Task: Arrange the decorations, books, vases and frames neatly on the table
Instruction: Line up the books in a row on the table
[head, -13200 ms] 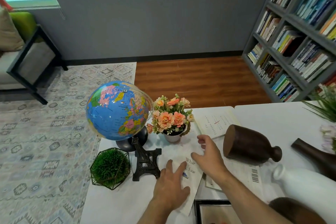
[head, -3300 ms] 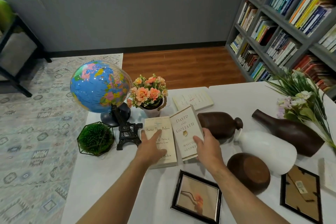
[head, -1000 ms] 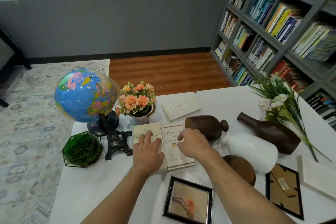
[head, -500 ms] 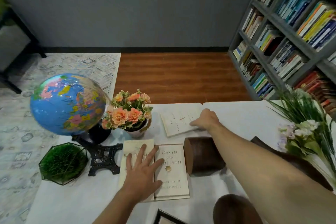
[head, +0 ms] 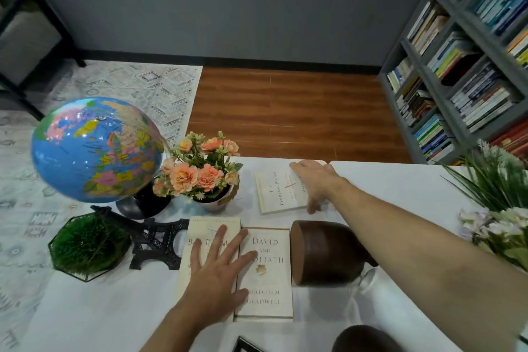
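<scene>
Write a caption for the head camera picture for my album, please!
Left hand flat on two books, right hand reaching a third book.

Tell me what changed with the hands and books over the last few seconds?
The right hand left the David and Goliath book, reached across the table and now rests on the far book. The left hand stayed flat on the two side-by-side books; globe and flowers unmoved.

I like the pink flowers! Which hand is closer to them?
Left, I think, narrowly. The left hand lies flat on the two books in front of the flower pot; the right hand rests on the third book beside it.
</scene>
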